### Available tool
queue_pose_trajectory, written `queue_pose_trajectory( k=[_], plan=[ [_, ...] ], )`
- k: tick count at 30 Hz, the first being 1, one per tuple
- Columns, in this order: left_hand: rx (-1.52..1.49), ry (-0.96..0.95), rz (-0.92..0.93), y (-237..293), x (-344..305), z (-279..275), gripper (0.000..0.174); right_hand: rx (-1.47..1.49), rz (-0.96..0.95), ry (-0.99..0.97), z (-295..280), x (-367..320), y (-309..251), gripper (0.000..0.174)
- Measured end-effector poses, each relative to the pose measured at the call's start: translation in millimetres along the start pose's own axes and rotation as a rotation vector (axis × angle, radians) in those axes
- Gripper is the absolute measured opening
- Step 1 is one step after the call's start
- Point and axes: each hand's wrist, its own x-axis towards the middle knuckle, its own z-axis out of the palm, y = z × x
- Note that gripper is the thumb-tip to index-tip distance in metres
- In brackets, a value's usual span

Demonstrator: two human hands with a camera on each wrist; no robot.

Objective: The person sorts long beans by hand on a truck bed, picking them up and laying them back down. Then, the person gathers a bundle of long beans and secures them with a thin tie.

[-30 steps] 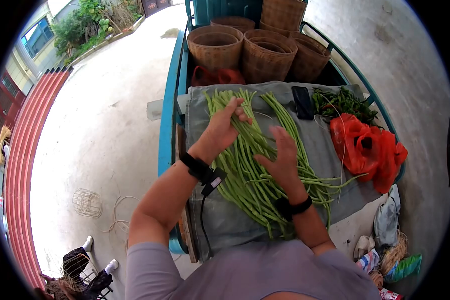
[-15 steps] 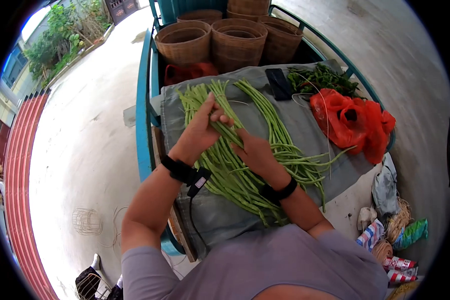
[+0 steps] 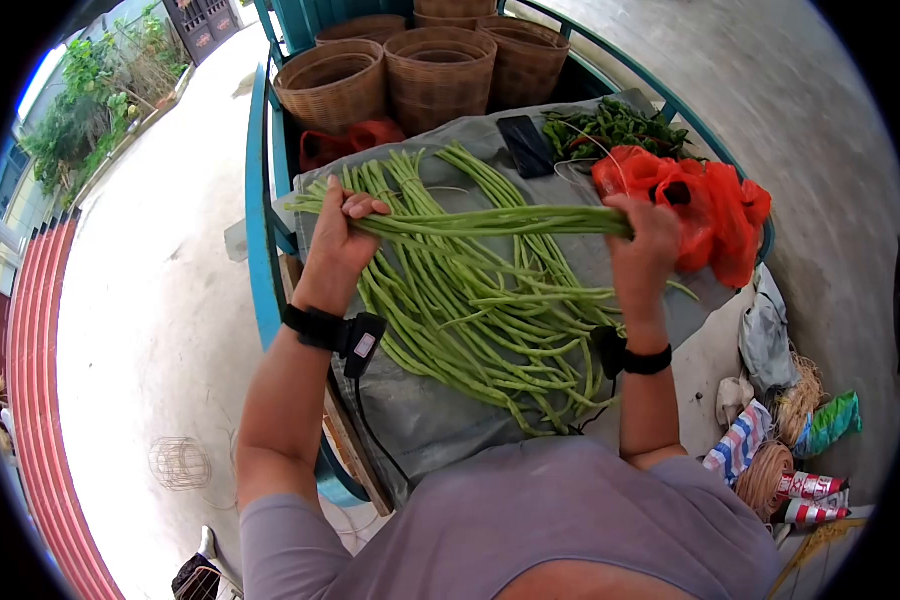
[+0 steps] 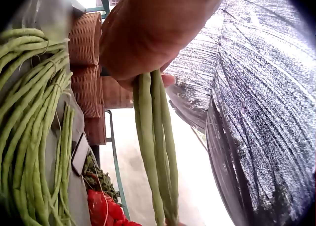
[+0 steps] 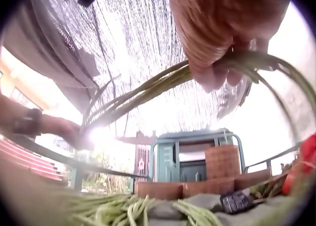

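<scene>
Here, a blue-green cart (image 3: 257,225) carries everything, with a grey cloth (image 3: 575,190) spread over its near part. Woven baskets (image 3: 440,85) stand beyond the cloth's far edge. A pile of long green beans (image 3: 470,350) lies across the cloth, and to its right sit a red plastic bag (image 3: 740,215) and, farther back, a dark green heap (image 3: 620,130). A bundle of beans (image 3: 500,221) stretches sideways above the pile, raised between both hands: the left hand (image 3: 340,225) has its fingers curled round one end, the right hand (image 3: 650,240) grips near the other. A dark phone (image 3: 525,147) lies beside the heap.
</scene>
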Motion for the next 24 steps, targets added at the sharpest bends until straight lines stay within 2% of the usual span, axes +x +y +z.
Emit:
queue_pose_trajectory(
  k=[1,4,6,7,10,12,13,16,19,24],
  plan=[
    [-0.012,-0.004,-0.021,-0.3,1.1,-2.1,0.036,-0.070,-0.032,0.103,-11.4,9.1,1.0,0.024],
    [0.051,0.065,-0.026,-6.4,3.9,-9.3,0.037,-0.216,-0.009,0.034,-33.9,11.0,16.3,0.030],
    [0.132,0.092,-0.025,-12.2,6.0,-24.3,0.037,-0.315,-0.056,-0.445,-35.3,-21.8,45.4,0.037],
    [0.164,0.167,-0.052,-15.8,5.3,-26.6,0.037,-0.362,-0.085,-0.678,-32.0,-34.7,54.9,0.040],
    [0.215,0.349,-0.095,-29.1,5.2,-23.2,0.036,-0.016,0.115,-0.869,-19.9,-37.3,57.4,0.048],
    [0.210,0.432,-0.098,-32.5,5.4,-22.7,0.035,0.134,0.059,-0.785,5.1,-16.5,46.3,0.047],
    [0.227,0.398,-0.079,-31.6,5.1,-25.4,0.033,0.206,0.037,-0.744,18.3,-4.2,38.7,0.046],
    [0.297,0.331,-0.052,-30.0,3.4,-27.8,0.031,0.270,-0.060,-0.922,76.8,21.9,33.2,0.039],
    [0.383,0.323,-0.064,-28.3,3.1,-24.1,0.033,0.035,-0.126,-1.041,136.3,46.8,13.9,0.033],
    [0.461,0.227,-0.083,-23.9,3.6,-26.8,0.031,0.048,0.111,-1.025,229.2,29.1,10.3,0.037]
  ],
)
